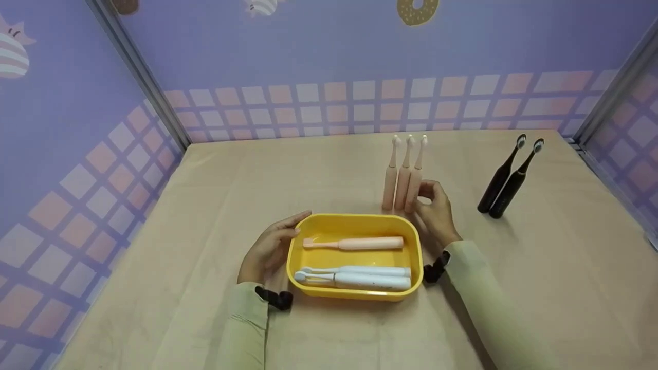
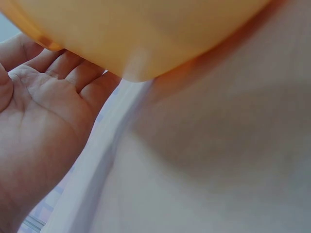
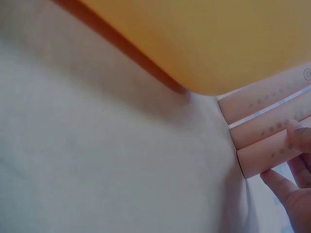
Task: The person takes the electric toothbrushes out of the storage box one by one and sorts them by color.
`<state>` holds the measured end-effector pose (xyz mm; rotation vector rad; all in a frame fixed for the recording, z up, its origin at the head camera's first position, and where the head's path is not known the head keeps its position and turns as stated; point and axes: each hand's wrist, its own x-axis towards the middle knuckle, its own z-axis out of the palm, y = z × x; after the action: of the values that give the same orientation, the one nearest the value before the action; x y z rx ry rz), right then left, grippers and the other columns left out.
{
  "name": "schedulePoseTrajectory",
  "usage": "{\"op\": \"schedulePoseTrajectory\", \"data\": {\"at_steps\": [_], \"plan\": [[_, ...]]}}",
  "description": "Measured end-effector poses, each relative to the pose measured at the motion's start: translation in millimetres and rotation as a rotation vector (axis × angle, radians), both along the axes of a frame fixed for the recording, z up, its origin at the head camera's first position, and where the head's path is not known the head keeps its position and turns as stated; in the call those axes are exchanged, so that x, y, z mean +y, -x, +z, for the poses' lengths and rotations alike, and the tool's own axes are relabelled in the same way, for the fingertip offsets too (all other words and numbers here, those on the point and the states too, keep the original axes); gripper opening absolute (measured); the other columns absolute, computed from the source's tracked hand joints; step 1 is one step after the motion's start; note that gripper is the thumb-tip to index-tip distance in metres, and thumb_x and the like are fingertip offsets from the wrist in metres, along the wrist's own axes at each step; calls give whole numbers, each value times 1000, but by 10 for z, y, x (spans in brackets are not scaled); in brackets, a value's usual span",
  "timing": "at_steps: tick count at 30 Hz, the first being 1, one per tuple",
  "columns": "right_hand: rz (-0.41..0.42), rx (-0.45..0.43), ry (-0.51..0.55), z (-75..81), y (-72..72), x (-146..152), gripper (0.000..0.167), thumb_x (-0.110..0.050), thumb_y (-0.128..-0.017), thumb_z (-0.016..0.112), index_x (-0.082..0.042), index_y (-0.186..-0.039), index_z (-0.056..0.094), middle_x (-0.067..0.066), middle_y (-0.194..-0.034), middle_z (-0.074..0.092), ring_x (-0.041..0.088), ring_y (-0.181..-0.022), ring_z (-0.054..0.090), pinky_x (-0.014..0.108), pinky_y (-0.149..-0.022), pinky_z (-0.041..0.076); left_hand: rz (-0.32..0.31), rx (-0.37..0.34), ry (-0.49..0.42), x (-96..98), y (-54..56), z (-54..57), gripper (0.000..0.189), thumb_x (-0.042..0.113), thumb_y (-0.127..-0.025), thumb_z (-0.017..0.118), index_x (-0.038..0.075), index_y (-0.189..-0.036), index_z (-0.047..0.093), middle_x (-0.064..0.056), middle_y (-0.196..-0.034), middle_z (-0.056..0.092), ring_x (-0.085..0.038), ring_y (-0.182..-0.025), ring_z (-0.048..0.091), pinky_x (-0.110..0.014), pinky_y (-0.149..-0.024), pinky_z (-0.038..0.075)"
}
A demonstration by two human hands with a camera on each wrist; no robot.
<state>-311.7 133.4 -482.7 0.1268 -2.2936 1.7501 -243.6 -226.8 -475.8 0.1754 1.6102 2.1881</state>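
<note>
A yellow box (image 1: 354, 294) stands before me, holding a pink electric toothbrush (image 1: 371, 243) at the back and two white electric toothbrushes (image 1: 372, 280) at the front. My left hand (image 1: 264, 252) is at its left side, the fingertips touching the far left corner; in the left wrist view the palm (image 2: 46, 114) faces the box, apart from its wall. Behind the box, three pink electric toothbrushes (image 1: 403, 180) stand upright in a row. My right hand (image 1: 436, 213) pinches the rightmost one low on its handle, thumb and finger (image 3: 279, 184) on either side.
Two black electric toothbrushes (image 1: 506, 182) stand upright together at the right. A pale cloth (image 1: 247, 174) covers the table. Patterned walls (image 1: 308, 61) enclose the back and both sides.
</note>
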Motion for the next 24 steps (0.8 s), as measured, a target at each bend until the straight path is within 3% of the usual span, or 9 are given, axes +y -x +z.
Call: {"op": "schedulePoseTrajectory", "data": {"at_steps": [15,24], "plan": [[-6,-59,-87,5,-21,12,40,-3,-89,63,-1,-126,48,19,-123,57,31,-118,54,44,-106,41,-29,-8,10,-14,-6,-3,54,3,-97,43,11,-150,35,-10,-153,36,-25,-133,45,-38,-108,42],[-21,-78,-68,-4,-47,34,45,-7,-89,65,-5,-130,47,16,-127,56,29,-121,52,42,-107,42,-36,13,-1,-23,-1,-20,53,6,-98,45,11,-150,35,-10,-153,37,-24,-133,46,-37,-108,42]]}}
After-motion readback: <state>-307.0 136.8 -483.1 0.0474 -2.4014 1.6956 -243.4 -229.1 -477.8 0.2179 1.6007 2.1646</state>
